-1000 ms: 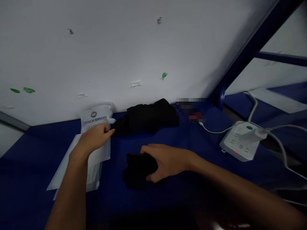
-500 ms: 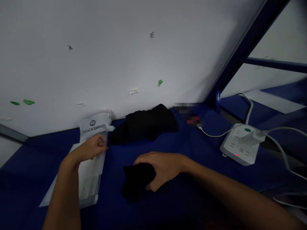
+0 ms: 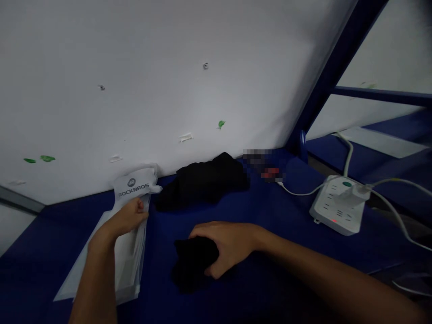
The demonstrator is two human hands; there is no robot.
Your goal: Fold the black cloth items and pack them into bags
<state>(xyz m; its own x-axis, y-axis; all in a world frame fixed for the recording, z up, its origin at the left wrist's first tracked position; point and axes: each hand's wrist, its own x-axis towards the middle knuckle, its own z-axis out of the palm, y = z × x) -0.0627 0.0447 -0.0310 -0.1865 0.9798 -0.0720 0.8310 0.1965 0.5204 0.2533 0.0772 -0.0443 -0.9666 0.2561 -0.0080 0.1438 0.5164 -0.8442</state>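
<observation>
My left hand (image 3: 127,218) pinches the edge of a white plastic package (image 3: 133,189) printed with ROCKBROS, which lies on a dark blue surface (image 3: 270,225) against the white wall. My right hand (image 3: 226,245) rests with curled fingers on a small black piece of cloth (image 3: 191,265) in the middle of the blue surface, gripping it. A larger black garment (image 3: 205,180) lies bunched against the wall, just right of the package.
A white power strip (image 3: 337,204) with a plug and white cables sits at the right. A small red-marked object (image 3: 270,173) lies near the wall. A blue metal frame post (image 3: 324,81) rises at the right. The white wall (image 3: 151,81) slopes close behind.
My left hand has drawn back from the package's top towards me, still on its edge. My right hand stays on the small black cloth. The view has tilted slightly.
</observation>
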